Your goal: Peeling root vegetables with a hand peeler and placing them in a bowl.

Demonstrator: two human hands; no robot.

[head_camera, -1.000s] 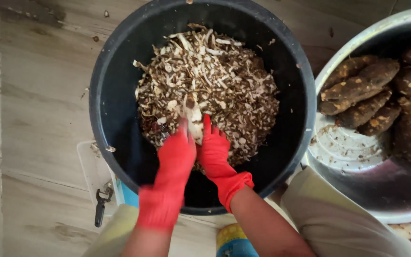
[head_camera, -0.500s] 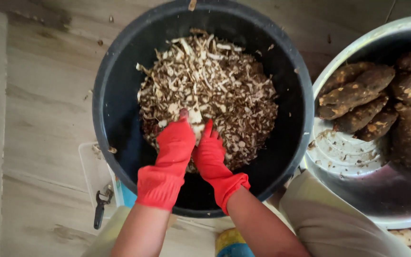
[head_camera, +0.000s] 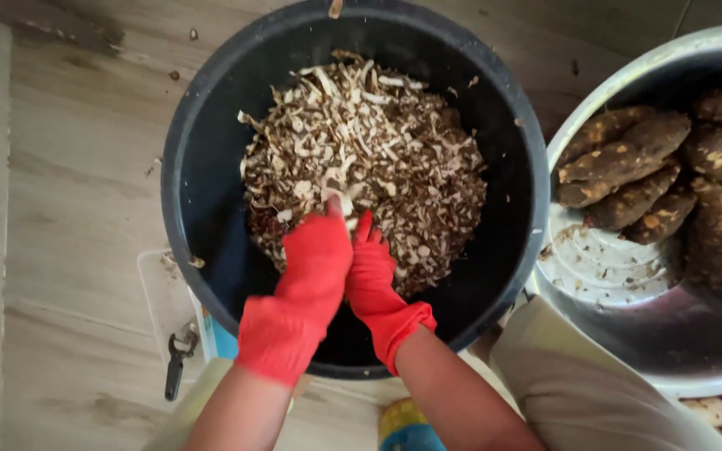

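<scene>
My left hand and my right hand, both in red rubber gloves, are pressed together inside a black bucket. They hover over a heap of brown and white peelings. The left hand's fingers curl round a small pale root piece that peeks out at the fingertips. The right hand lies against the left one with its fingers pointing away from me; what it holds is hidden.
A large metal basin at the right holds several brown unpeeled roots and scattered scraps. A black-handled peeler lies on the wooden floor at the lower left, beside a white tray. My knee in beige cloth is at the lower right.
My left hand has slid over towards the right hand and covers more of the pale piece. The hands have stayed over the near side of the peelings.
</scene>
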